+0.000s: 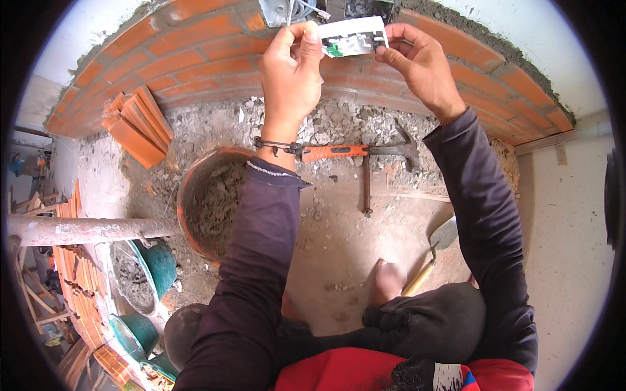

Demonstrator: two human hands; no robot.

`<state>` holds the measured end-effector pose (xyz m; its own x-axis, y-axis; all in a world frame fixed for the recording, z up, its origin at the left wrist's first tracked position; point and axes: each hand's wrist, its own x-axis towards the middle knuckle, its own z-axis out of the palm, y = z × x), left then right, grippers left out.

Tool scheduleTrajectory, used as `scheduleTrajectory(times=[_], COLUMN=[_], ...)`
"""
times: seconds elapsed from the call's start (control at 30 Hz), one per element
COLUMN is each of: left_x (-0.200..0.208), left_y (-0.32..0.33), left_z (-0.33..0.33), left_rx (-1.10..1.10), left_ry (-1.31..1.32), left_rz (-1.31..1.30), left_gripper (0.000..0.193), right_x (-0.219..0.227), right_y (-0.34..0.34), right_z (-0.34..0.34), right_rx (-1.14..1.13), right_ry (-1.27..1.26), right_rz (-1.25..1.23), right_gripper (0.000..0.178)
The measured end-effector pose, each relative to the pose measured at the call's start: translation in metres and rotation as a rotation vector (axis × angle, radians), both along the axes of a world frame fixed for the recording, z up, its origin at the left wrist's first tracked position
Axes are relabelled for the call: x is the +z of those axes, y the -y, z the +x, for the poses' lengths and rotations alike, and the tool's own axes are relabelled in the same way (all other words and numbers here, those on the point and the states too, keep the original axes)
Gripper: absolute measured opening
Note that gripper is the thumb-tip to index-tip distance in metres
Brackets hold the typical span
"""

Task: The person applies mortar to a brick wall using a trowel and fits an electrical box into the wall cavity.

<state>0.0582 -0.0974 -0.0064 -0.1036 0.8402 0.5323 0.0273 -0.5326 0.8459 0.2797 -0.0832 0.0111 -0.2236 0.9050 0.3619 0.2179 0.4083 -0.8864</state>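
Observation:
Both hands hold a white electrical wall plate (352, 38) up against the brick wall, its back with white, black and green parts facing me. My left hand (293, 78) pinches its left end between thumb and fingers. At the opposite end my right hand (422, 68) grips the edge with thumb and bent fingers. Just beyond the plate, a grey wall box (276, 12) with cables (303, 10) sits in the wall. Beside it is a second dark opening (366, 8), partly covered by the plate.
Rubble lies along the brick wall (195, 62). A hammer (339, 152), a thin rusty bar (366, 186) and a trowel (424, 270) rest on the floor. Left are a mortar bucket (189, 215), stacked orange tiles (138, 124), a pole (85, 229) and green buckets (160, 267).

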Motion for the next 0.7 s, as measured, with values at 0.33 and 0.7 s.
scheduleTrajectory(times=[0.33, 0.7], left_x=[-0.005, -0.018], left_y=[0.006, -0.002], left_z=[0.014, 0.028], left_rx=[-0.042, -0.147], left_ry=[-0.022, 0.078], left_rz=[0.046, -0.073], left_gripper=[0.036, 0.046], right_x=[-0.020, -0.025], right_y=[0.020, 0.019], right_z=[0.007, 0.007], right_rx=[-0.156, -0.191], right_ry=[0.087, 0.102], right_rz=[0.098, 0.297], right_gripper=[0.023, 0.034])
